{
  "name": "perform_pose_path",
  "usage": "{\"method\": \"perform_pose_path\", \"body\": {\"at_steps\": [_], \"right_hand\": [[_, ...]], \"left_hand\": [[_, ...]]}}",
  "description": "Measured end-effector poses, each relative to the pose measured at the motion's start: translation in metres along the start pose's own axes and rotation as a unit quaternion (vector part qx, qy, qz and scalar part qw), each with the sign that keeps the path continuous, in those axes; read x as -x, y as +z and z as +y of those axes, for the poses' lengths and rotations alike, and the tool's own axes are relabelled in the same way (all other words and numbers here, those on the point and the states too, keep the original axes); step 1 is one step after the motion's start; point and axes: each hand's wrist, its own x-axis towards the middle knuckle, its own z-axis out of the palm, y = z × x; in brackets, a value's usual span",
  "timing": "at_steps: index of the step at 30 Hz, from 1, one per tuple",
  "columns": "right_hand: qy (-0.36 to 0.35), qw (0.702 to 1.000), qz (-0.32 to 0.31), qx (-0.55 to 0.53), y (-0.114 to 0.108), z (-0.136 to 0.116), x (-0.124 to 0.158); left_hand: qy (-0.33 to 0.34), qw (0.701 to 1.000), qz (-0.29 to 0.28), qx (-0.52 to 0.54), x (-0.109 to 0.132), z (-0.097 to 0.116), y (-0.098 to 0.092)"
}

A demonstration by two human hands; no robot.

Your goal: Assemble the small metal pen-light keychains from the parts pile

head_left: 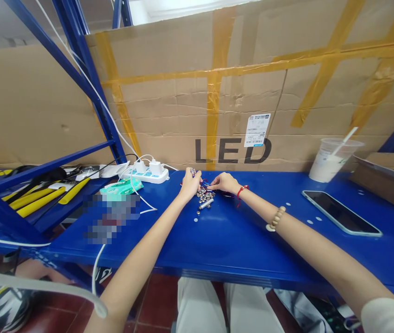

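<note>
Both hands work close together over the blue tabletop, near the cardboard. My left hand [191, 184] is closed around a small patterned piece that shows at its top, too small to name. With fingertips pinched, my right hand [227, 182] is closed at a thin item I cannot make out, among dark red and blue strands. Just below and between the hands lies a loose pile of small round metal pieces [203, 195]. A short silver metal rod [206, 204] rests at the near side of that pile.
A white power strip [157, 175] and a green packet [120, 188] are on the left. To the right lie a phone [340, 212], a plastic cup with a straw [330, 162] and an open carton [387, 178]. Taped cardboard [169, 111] stands along the back.
</note>
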Motion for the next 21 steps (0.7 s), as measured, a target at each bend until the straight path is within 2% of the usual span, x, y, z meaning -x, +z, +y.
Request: {"method": "perform_pose_path", "body": {"at_steps": [7,10,13,17,21], "right_hand": [[-0.030,0.993,0.051,-0.105,-0.022,0.011,0.030],[-0.069,0.969,0.058,-0.229,-0.026,0.015,0.052],[-0.096,0.949,0.057,-0.295,-0.027,0.018,0.071],[-0.056,0.912,0.054,-0.402,-0.026,0.019,0.087],[-0.027,0.884,0.017,-0.467,-0.027,0.015,0.095]], "left_hand": [[0.001,0.999,-0.041,-0.009,0.006,-0.001,0.003],[0.020,0.993,-0.113,0.014,0.014,-0.002,0.009],[0.059,0.976,-0.209,0.034,0.026,0.000,0.018],[0.080,0.966,-0.242,0.035,0.040,0.006,0.028],[0.066,0.962,-0.258,0.060,0.045,0.012,0.032]]}}
